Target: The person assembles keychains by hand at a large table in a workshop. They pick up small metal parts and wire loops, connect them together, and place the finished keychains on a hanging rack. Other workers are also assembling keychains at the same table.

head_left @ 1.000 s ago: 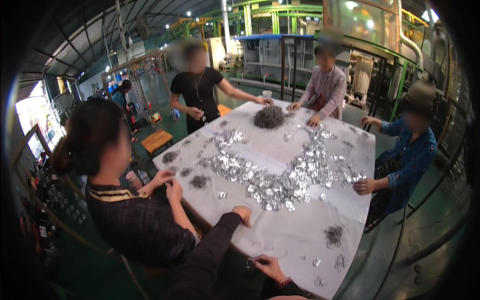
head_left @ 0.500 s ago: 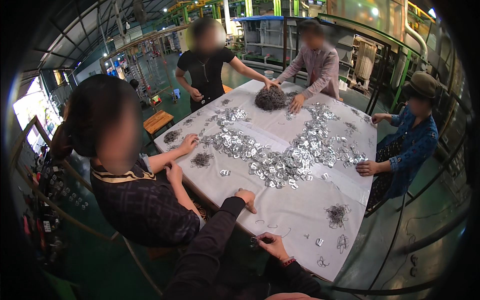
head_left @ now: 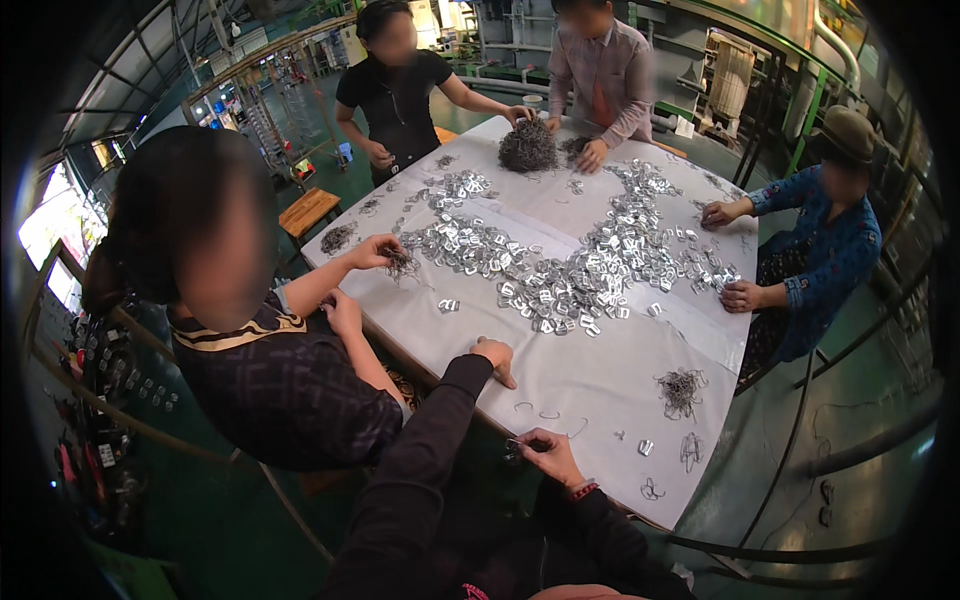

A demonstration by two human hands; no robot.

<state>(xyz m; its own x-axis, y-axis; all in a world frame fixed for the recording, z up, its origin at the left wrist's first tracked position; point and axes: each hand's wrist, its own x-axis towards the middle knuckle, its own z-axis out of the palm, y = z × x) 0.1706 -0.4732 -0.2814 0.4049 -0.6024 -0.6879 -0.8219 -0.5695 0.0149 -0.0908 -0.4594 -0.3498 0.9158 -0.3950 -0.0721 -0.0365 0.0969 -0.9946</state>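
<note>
My left hand [head_left: 494, 361] lies on the near left edge of the white-covered table [head_left: 520, 400], one finger stretched out and nothing visible in it. My right hand [head_left: 550, 456], with a red bracelet at the wrist, is at the near edge. Its fingertips pinch a thin wire hook [head_left: 514, 442]; small shiny pieces seem to hang from it below the edge, too dark to make out. Between my hands and the table's middle lie a few loose bent wires [head_left: 549, 414]. A single silver buckle [head_left: 645, 447] rests to the right of my right hand.
Silver buckles [head_left: 575, 290] spread in a broad heap across the middle. A big wire tangle [head_left: 528, 147] sits at the far side, a smaller one [head_left: 680, 393] at the near right. Co-workers surround the table; the left one's hand [head_left: 375, 252] holds a wire bunch.
The co-worker on my left has lifted a wire bunch off the table. The right co-worker's far hand has moved toward the table's middle. My hands keep nearly the same pose; the view has shifted.
</note>
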